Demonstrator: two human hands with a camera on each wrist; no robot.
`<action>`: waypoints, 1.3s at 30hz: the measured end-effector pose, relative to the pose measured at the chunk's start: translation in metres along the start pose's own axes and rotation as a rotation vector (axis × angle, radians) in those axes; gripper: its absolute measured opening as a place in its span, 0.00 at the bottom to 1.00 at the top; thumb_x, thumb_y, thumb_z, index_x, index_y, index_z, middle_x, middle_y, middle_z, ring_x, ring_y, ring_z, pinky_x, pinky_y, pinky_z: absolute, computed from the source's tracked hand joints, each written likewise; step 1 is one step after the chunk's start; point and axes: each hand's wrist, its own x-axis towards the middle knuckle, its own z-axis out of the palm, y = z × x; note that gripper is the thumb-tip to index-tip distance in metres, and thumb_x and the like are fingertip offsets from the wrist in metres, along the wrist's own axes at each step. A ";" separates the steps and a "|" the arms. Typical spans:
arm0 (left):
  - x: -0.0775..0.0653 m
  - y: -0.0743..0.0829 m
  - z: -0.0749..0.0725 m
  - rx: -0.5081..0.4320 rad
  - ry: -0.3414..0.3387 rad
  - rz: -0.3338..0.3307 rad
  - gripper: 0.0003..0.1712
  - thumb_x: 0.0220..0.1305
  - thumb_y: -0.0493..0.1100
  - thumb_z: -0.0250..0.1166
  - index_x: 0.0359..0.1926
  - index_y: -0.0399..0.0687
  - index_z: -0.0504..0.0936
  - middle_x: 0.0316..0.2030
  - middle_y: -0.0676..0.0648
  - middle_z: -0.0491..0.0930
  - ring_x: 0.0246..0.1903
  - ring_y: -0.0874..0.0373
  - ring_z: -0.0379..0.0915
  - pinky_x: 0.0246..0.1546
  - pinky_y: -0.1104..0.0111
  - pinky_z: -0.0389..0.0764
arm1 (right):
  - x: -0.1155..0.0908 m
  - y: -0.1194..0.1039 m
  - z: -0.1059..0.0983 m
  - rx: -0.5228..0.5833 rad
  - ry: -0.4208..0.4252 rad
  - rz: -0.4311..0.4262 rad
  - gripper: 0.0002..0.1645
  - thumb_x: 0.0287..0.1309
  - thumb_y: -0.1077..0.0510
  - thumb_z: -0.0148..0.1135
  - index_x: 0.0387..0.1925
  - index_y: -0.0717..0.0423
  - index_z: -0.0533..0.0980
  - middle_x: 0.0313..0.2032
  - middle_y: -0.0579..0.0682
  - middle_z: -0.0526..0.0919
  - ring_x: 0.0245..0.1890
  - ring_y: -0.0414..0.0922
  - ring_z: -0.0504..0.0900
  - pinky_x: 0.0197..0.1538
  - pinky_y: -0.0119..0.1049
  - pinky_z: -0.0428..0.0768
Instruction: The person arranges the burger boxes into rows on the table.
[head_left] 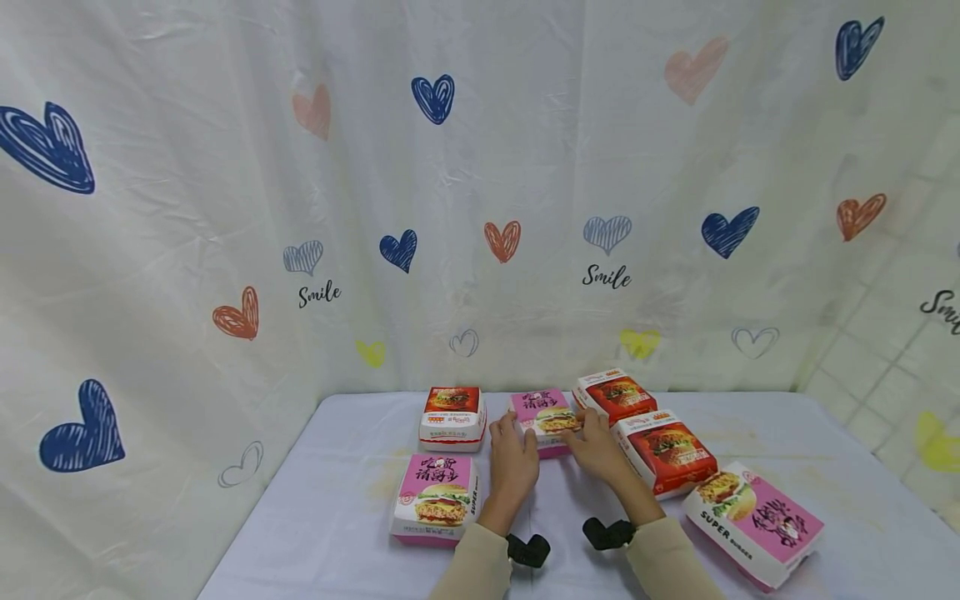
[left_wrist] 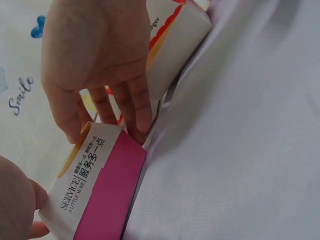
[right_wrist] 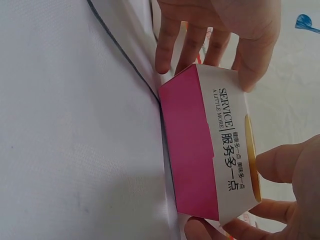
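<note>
Between my two hands sits a pink and white burger box [head_left: 546, 410] with a burger picture on its lid. My left hand [head_left: 515, 467] holds its left side, and my right hand [head_left: 600, 450] holds its right side. In the right wrist view, the box's front [right_wrist: 190, 150] carries the word SERVICE above a pink lower half; the left hand [right_wrist: 215, 25] is at its far end, with thumb on the top edge and fingers at the side. From the left wrist, the right hand [left_wrist: 100, 55] shows at the box's other end. Some fingertips are hidden behind the box.
On the white-covered table [head_left: 555, 550], a red burger box [head_left: 452, 417] and a pink one [head_left: 435, 496] stand left. To the right are two red boxes [head_left: 617, 396] [head_left: 667, 450] and a pink box [head_left: 757, 521]. A heart-patterned curtain [head_left: 525, 167] hangs behind.
</note>
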 end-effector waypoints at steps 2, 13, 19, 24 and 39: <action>0.000 0.000 0.000 0.006 0.000 0.004 0.26 0.74 0.41 0.58 0.69 0.37 0.70 0.60 0.34 0.71 0.59 0.38 0.75 0.61 0.46 0.75 | 0.000 -0.001 0.000 0.007 0.007 0.001 0.29 0.71 0.55 0.56 0.63 0.70 0.61 0.61 0.74 0.63 0.56 0.64 0.71 0.58 0.63 0.72; -0.001 -0.001 -0.001 0.041 -0.017 -0.016 0.28 0.75 0.42 0.56 0.73 0.42 0.69 0.57 0.35 0.70 0.51 0.42 0.78 0.53 0.47 0.79 | 0.001 0.001 0.000 0.008 0.030 0.009 0.24 0.72 0.56 0.54 0.58 0.69 0.63 0.57 0.72 0.65 0.55 0.63 0.70 0.58 0.62 0.71; 0.000 -0.001 -0.001 0.042 -0.023 0.001 0.29 0.76 0.42 0.56 0.74 0.43 0.67 0.58 0.35 0.72 0.52 0.42 0.79 0.52 0.48 0.79 | 0.003 0.003 0.001 0.005 0.031 0.021 0.23 0.72 0.55 0.54 0.58 0.68 0.63 0.57 0.71 0.66 0.54 0.62 0.70 0.56 0.61 0.72; -0.001 -0.002 0.000 0.021 -0.025 0.002 0.29 0.76 0.41 0.55 0.75 0.43 0.66 0.60 0.35 0.73 0.53 0.41 0.79 0.53 0.48 0.79 | 0.004 0.005 0.003 0.009 0.030 0.028 0.24 0.72 0.54 0.54 0.58 0.67 0.63 0.57 0.71 0.66 0.54 0.63 0.70 0.55 0.59 0.72; 0.000 -0.008 0.000 0.023 -0.015 0.001 0.27 0.76 0.39 0.54 0.73 0.44 0.69 0.63 0.36 0.75 0.59 0.39 0.77 0.58 0.46 0.78 | 0.003 0.003 0.005 0.026 0.027 0.048 0.25 0.74 0.53 0.53 0.61 0.67 0.62 0.60 0.71 0.65 0.57 0.62 0.71 0.61 0.61 0.72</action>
